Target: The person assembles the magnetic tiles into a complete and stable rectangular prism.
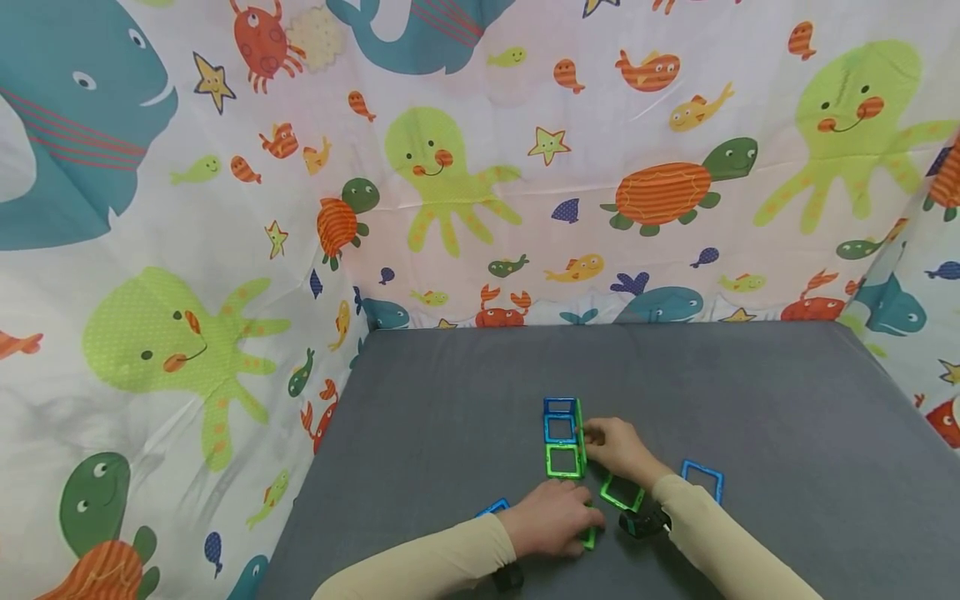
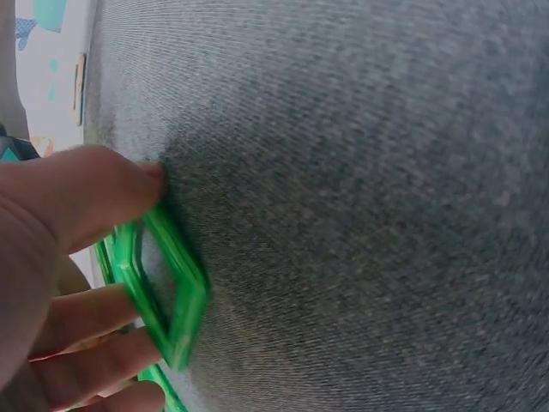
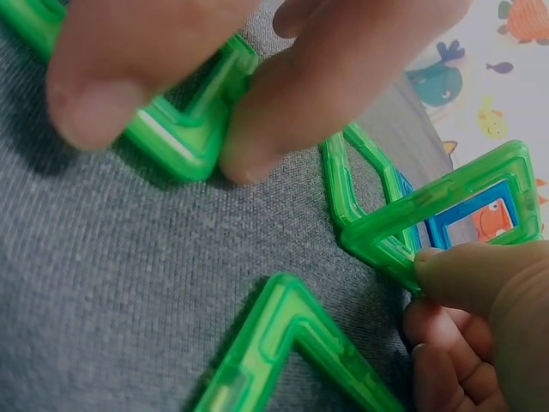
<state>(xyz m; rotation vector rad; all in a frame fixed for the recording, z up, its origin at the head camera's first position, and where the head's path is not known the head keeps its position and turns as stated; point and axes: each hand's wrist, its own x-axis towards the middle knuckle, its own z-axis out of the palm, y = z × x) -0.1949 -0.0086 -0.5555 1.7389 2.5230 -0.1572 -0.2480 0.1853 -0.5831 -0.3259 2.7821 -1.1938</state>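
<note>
Magnetic square frame tiles stand and lie on the grey table. A flat green tile (image 1: 549, 461) joins a flat blue tile (image 1: 547, 429), with an upright blue tile (image 1: 548, 407) at the back. My right hand (image 1: 621, 450) pinches an upright green tile (image 3: 446, 184) between thumb and fingers, on the right side of the joined row. Nearer the front, my left hand (image 1: 551, 518) grips another green tile (image 2: 196, 296) between thumb and fingers, close to the table. A loose green tile (image 3: 287, 300) lies below the right hand, partly hidden by it in the head view.
One blue tile (image 1: 703, 467) lies right of the right forearm. Another blue tile (image 1: 492, 507) shows partly behind the left wrist. A cloth printed with sea animals (image 1: 480, 183) hangs along the table's back and sides.
</note>
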